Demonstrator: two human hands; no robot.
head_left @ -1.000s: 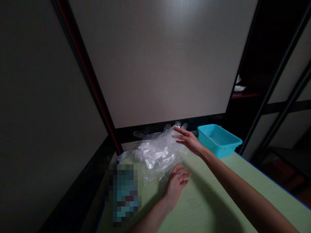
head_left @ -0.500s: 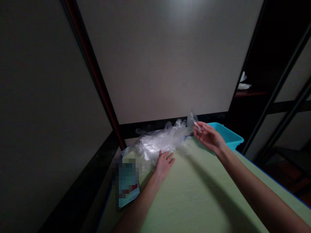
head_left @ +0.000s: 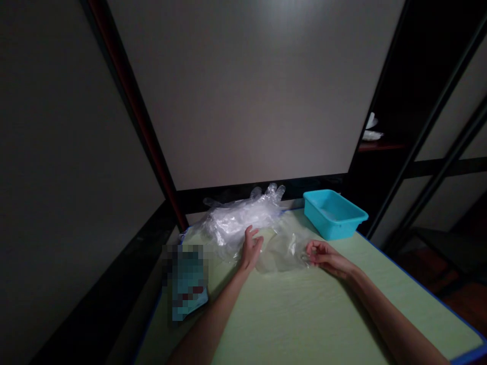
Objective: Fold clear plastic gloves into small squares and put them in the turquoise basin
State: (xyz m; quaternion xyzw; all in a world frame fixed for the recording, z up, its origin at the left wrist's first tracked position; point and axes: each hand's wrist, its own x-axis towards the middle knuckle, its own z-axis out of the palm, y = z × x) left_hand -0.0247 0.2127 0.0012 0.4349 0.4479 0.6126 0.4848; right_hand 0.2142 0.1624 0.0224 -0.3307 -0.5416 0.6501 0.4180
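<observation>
A thin clear plastic glove (head_left: 283, 251) is stretched low over the table between my hands. Its right end is pinched in the fingers of my right hand (head_left: 327, 258). My left hand (head_left: 251, 249) is at the glove's left edge, thumb and fingers apart; whether it touches the film I cannot tell. Just behind my left hand lies a crumpled heap of clear disposable gloves (head_left: 236, 220), with several finger tips sticking up at the back.
A turquoise plastic basin (head_left: 333, 218) stands at the back right of the pale green table (head_left: 289, 319). At the left edge lies a blurred-out teal packet (head_left: 188, 289). A light panel (head_left: 258, 101) rises right behind the table. White items sit on a dark shelf (head_left: 382, 147).
My right hand has come down and nearer from above the basin, drawing the glove across the table. The basin now shows whole. My left hand has curled its fingers somewhat.
</observation>
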